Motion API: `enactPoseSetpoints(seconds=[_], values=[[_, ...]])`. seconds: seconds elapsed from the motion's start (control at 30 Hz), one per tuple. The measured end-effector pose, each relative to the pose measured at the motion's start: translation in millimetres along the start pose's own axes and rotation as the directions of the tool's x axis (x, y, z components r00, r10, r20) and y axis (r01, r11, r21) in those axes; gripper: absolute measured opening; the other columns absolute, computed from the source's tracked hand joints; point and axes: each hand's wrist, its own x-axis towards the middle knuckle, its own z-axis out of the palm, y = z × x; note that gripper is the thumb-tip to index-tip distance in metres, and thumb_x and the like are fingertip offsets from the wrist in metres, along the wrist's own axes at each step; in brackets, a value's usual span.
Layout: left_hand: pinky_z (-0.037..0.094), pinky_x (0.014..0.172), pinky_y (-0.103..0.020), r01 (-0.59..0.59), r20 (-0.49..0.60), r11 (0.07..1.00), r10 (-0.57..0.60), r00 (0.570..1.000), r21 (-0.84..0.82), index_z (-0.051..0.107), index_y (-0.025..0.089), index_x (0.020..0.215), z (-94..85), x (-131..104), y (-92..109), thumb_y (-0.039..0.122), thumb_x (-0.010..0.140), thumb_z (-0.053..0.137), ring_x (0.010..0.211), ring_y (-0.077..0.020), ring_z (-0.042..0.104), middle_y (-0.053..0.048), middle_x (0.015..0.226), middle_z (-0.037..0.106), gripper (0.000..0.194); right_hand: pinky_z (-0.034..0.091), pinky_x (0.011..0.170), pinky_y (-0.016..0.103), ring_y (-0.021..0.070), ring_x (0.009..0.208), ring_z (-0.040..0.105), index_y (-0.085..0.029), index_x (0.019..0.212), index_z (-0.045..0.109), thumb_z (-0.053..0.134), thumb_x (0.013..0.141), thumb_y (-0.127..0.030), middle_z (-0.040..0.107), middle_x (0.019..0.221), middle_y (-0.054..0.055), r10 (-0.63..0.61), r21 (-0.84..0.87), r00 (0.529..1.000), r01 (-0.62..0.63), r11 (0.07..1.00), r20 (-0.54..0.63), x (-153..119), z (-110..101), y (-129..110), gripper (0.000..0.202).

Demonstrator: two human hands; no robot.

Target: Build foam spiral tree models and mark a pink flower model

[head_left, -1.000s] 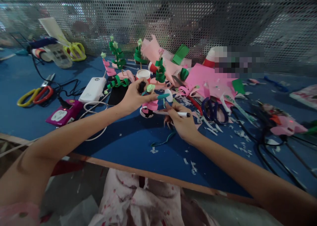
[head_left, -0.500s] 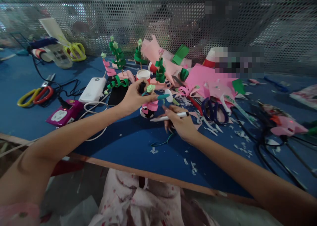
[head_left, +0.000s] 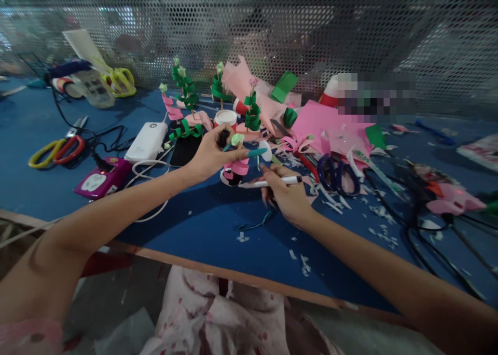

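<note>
My left hand [head_left: 212, 150] is closed on a small paper tree [head_left: 239, 165] with a pink spiral strip and a pale green star on top. Its rounded base [head_left: 230, 177] is black and white. A slim teal piece [head_left: 257, 151] shows at my left fingertips, beside a white disc [head_left: 266, 150]; I cannot tell whether they are joined. In my right hand [head_left: 286, 191] is a white marker [head_left: 268, 182] with a black end, its tip close to the base. Whether the tip touches the base is unclear.
Green and pink paper trees [head_left: 187, 93] stand behind my hands. Pink paper [head_left: 317, 121], blue-handled scissors [head_left: 337, 174] and paper scraps lie right. To the left are a white power bank [head_left: 147, 141], a purple power strip [head_left: 103, 177] and red-and-yellow scissors [head_left: 58, 152]. Perforated metal [head_left: 272, 28] backs the table.
My right hand and the marker have shifted slightly to the right. My left hand keeps its hold on the paper tree, almost unmoved.
</note>
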Motion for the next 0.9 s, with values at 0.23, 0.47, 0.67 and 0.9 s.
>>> enactPoseSetpoints(seconds=[0.23,0.47,0.67,0.9], values=[[0.048,0.063,-0.030,0.018,0.004,1.000,-0.018,1.000,-0.016,0.041,0.018,0.063,0.3,-0.1,0.6,0.037,0.050,0.081,0.065,-0.0124,0.055,0.004,0.060,0.045,0.046,0.027,0.026,0.019,0.0065,0.025,0.037,-0.020,0.054,0.043,0.058,0.077,-0.045,0.047,0.035,-0.006,0.012,0.023,1.000,-0.012,1.000,-0.010,1.3,-0.8,2.6,0.038],[0.048,0.064,-0.031,0.026,0.013,0.999,-0.026,1.000,-0.037,0.040,0.018,0.063,0.2,0.0,-0.7,0.034,0.051,0.081,0.066,-0.0134,0.055,0.004,0.060,0.042,0.046,0.030,0.028,0.019,0.0068,0.027,0.040,-0.020,0.053,0.040,0.058,0.076,-0.047,0.047,0.036,-0.006,-0.005,0.015,1.000,0.005,1.000,-0.003,0.5,0.0,-0.6,0.039],[0.049,0.062,-0.029,0.019,0.012,0.999,-0.019,1.000,-0.044,0.038,0.018,0.061,0.4,0.1,-0.4,0.040,0.049,0.081,0.063,-0.0109,0.054,0.005,0.060,0.043,0.050,0.029,0.029,0.019,0.0062,0.027,0.039,-0.020,0.054,0.042,0.059,0.076,-0.046,0.048,0.037,-0.006,-0.004,0.009,1.000,0.004,1.000,0.016,0.1,-0.4,0.6,0.039],[0.049,0.065,-0.031,0.014,0.026,0.998,-0.013,1.000,-0.053,0.038,0.018,0.062,0.4,-0.2,-1.1,0.033,0.053,0.080,0.064,-0.0119,0.054,0.005,0.059,0.042,0.045,0.027,0.028,0.018,0.0054,0.027,0.037,-0.020,0.053,0.042,0.058,0.078,-0.044,0.046,0.036,-0.006,-0.028,-0.002,0.999,0.028,1.000,-0.044,0.6,-0.8,-0.2,0.038]])
